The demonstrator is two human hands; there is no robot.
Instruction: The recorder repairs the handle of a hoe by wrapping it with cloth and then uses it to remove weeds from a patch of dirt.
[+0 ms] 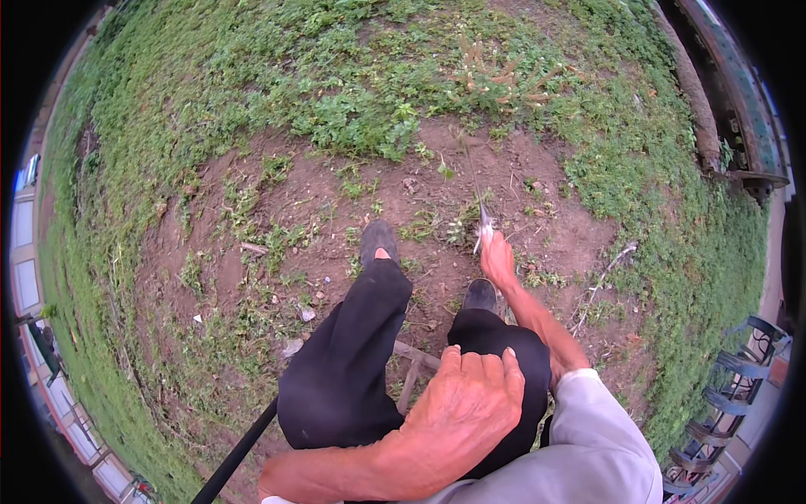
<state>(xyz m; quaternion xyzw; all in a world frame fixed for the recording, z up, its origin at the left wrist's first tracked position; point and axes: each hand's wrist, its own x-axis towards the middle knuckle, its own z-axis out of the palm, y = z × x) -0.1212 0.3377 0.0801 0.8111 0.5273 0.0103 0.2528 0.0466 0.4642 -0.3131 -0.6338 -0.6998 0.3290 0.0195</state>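
Thin grey tool (484, 220) just beyond the toe of my right shoe (480, 294), above bare reddish soil (579, 235) and close beside a small leafy weed (457, 231). A fine line runs on from its tip toward the green growth (353, 118); cannot tell whether this is more of the tool or a dry stalk. By its slimness I judge it light, and by its metallic sheen stiff, more likely to skid off a stone than to snap. Best hold: the near end, low and firm, fingers clear of the narrow part, which may be sharp. The weed looks soft and easily torn; I would take it at the base, where stem meets soil. My right hand (499, 262) is closed around the tool's near end, knuckles up, grip narrow, arm reaching down outside the knee. My left hand (466, 399) rests on my right knee (508, 343), back upward, fingers bent together over the dark cloth; its palm is hidden, so cannot tell how tightly it closes or whether anything lies under it.
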